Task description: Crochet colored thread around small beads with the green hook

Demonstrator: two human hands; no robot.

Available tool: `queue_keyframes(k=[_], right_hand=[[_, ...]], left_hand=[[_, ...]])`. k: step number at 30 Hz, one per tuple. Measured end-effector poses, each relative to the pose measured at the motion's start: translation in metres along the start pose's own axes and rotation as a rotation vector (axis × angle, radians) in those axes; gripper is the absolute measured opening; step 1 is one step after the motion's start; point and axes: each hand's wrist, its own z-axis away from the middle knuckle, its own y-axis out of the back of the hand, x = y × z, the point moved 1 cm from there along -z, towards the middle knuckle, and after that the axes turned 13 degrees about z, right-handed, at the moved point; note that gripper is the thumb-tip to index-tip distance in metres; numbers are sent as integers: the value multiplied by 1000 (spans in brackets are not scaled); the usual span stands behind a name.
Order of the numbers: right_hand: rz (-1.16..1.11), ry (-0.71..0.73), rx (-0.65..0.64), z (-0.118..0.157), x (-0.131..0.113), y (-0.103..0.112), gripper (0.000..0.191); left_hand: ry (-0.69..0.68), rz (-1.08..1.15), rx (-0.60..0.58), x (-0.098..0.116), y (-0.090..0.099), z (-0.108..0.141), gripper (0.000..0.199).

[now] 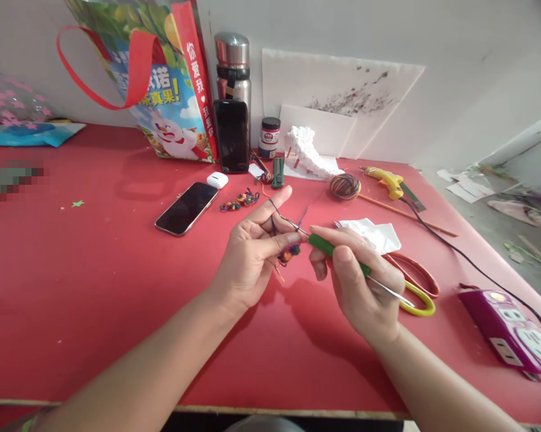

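Note:
My left hand [252, 258] pinches a small multicoloured crochet piece [290, 253] between thumb and fingers, its index finger stretched up with dark yarn looped over it. In my right hand [364, 282] lies a crochet hook [323, 245] with a green grip, held like a pen. The hook's metal tip meets the yarn at the left fingertips. A thin strand rises from there toward a multicoloured yarn ball [344, 186] behind the hands. Another small crocheted strip [239, 201] rests on the red table [117, 312] to the left of the ball.
Scissors [417, 300] and white paper [371, 235] lie by my right hand. Farther right are a yellow glue gun [385, 180], its cord, and a purple power strip [508, 330]. Behind stand a shopping bag [175, 126], a thermos [232, 51] and an upright phone [231, 137]. Another phone [187, 208] lies flat.

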Motion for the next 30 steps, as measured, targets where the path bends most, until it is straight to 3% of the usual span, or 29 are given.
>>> queue_keyframes(k=[5, 14, 30], right_hand=[[-60, -40, -25, -2, 2, 6, 32], [-35, -104, -18, -8, 0, 17, 25], [-223, -229, -101, -23, -6, 30, 17]], left_hand=[[9, -33, -12, 4, 1, -2, 85], [29, -41, -44, 11, 5, -6, 57], [262, 56, -107, 18, 13, -11, 73]])
